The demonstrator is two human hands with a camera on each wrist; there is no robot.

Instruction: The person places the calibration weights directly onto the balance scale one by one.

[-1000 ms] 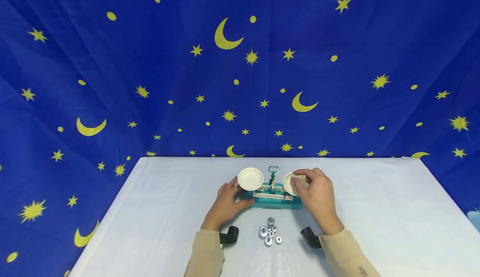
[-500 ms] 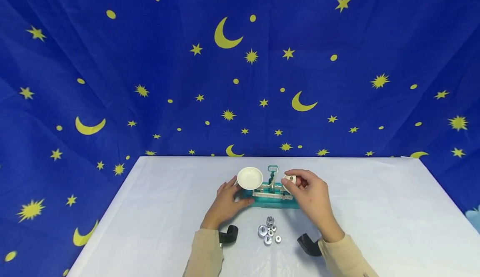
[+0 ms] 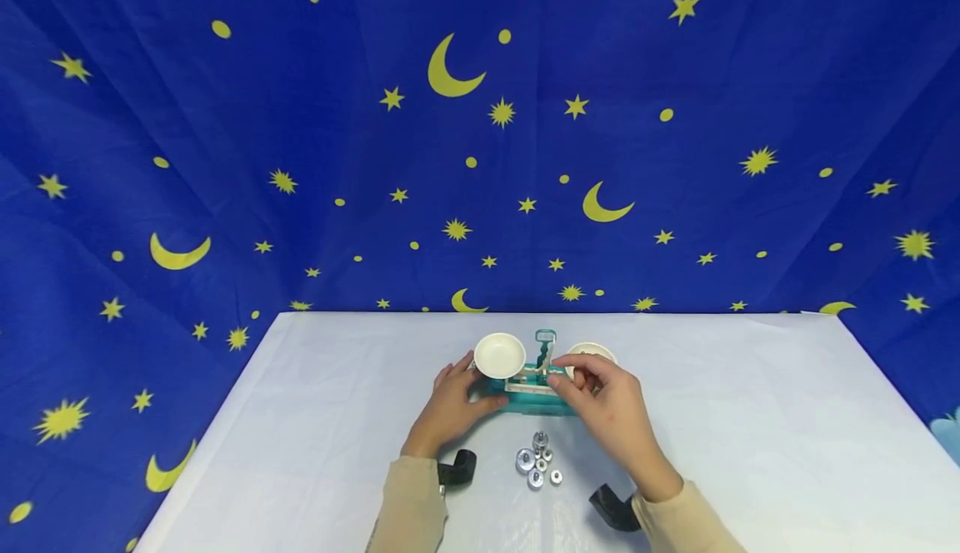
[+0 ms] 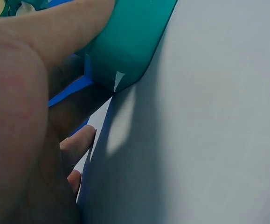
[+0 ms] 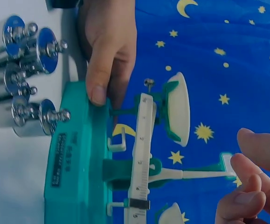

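Observation:
A teal balance scale [image 3: 536,403] with two white pans stands on the table. My left hand [image 3: 450,407] grips the base's left end, thumb on the front, fingers behind. The left pan [image 3: 500,356] holds nothing visible. My right hand [image 3: 611,407] is in front of the right pan [image 3: 607,354], partly hiding it; a small dark spot shows inside that pan. In the right wrist view the thumb and forefinger stand apart near the pointer [image 5: 195,174], nothing between them. A ruled beam [image 5: 141,140] bears a black slider [image 5: 138,204].
Several silver knobbed weights [image 3: 526,460] stand clustered in front of the scale. Black curved pieces [image 3: 459,468] are at both wrists. The white table [image 3: 750,420] ends at a blue curtain [image 3: 480,145] with yellow moons and stars.
My right hand has moved left and toward me, from over the right pan to in front of it near the beam, uncovering more of the pan. The left hand has stayed on the base.

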